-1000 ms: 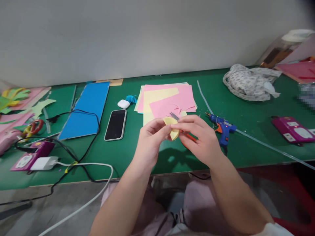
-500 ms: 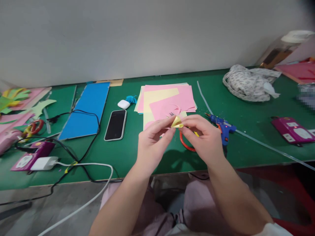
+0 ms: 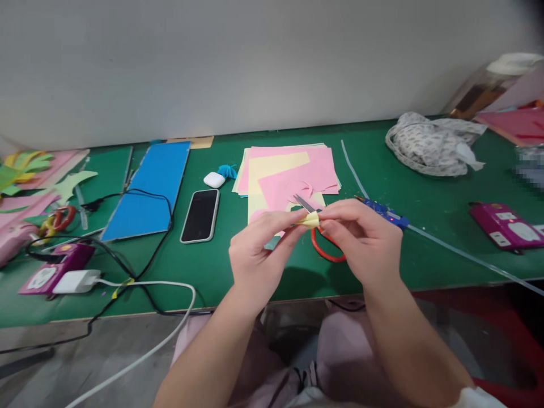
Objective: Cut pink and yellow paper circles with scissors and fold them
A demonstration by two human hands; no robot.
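Note:
A small curled piece of yellow paper (image 3: 311, 220) is pinched between both hands above the table. My left hand (image 3: 261, 249) grips its left end between thumb and fingers. On the opposite end, the thumb and fingertips of my right hand (image 3: 365, 238) are closed. Just beyond and below them lies a pair of scissors (image 3: 325, 249); its blades point up and left, and my right hand partly covers its red handles. Pink and yellow paper sheets (image 3: 284, 170) lie stacked behind the hands. A blue glue gun (image 3: 385, 212) rests beside my right hand, partly hidden by it.
To the left are a phone (image 3: 199, 215), a white earbud case (image 3: 214, 180), a blue board (image 3: 148, 187) and cables around a purple power strip (image 3: 59, 272). At right, a patterned cloth bundle (image 3: 433, 144) and another purple power strip (image 3: 504, 224) lie on the green table (image 3: 238, 272).
The yellow paper has turned from a flared, cone-like shape to a flatter roll side-on. My right hand has shifted slightly right, and the scissor blades show more.

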